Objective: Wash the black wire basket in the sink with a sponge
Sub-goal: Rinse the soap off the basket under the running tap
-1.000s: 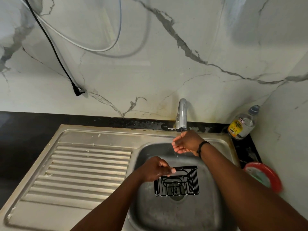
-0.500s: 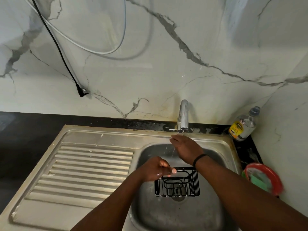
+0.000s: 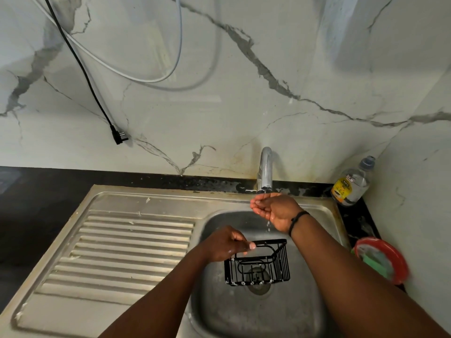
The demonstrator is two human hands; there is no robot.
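The black wire basket [image 3: 258, 264] stands in the steel sink [image 3: 244, 313], right over the drain. My left hand [image 3: 223, 245] grips its upper left rim. My right hand [image 3: 274, 208] is cupped palm-up under the tap [image 3: 265, 172], with a thin stream of water falling into it and dripping off; it holds nothing. A green sponge [image 3: 373, 263] lies in a red bowl [image 3: 400, 259] on the counter at the right, away from both hands.
The ribbed steel draining board [image 3: 117, 252] stretches left of the basin. A clear bottle with a yellow label [image 3: 351, 185] stands in the back right corner. A black cable with a plug [image 3: 119, 137] and a white cable hang on the marble wall.
My right hand has turned from palm-down over the basin to a palm-up cup just under the tap. My left hand stays on the basket rim.
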